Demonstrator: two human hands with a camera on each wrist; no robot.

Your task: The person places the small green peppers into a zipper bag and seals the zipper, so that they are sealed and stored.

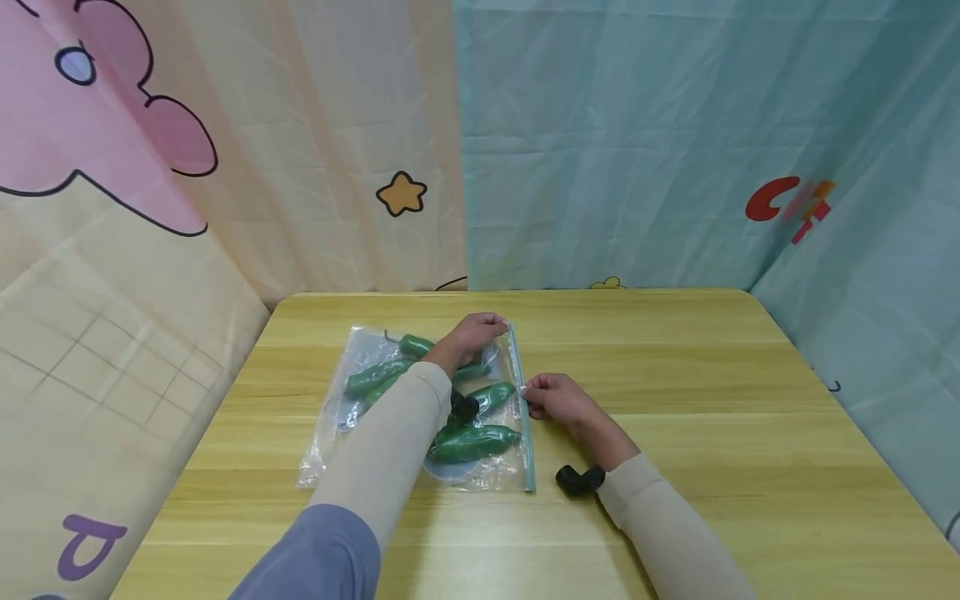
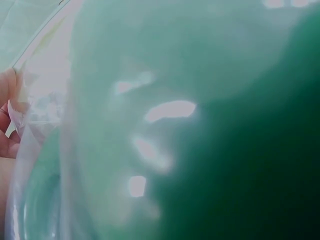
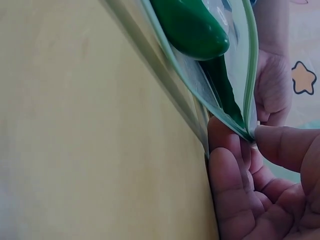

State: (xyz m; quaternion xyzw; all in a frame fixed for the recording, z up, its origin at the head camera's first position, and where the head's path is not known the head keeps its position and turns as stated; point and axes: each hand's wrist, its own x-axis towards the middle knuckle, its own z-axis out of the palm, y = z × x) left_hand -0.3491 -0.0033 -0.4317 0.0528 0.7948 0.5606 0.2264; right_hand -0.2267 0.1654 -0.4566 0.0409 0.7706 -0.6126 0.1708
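Observation:
A clear zip bag lies flat with several green peppers inside, its pale green zip strip facing right. At the strip's far end my left hand pinches the bag's corner. Partway along the strip, my right hand grips it between thumb and fingers. The right wrist view shows the two zip edges meeting at my right thumb, spread apart beyond it, with a pepper in the gap. Blurred green pepper and shiny plastic fill most of the left wrist view.
The bag rests on a wood-grain table. Black wrist cameras sit under both wrists; the left one touches or hangs just over the bag. Printed curtains stand behind the table and at its sides.

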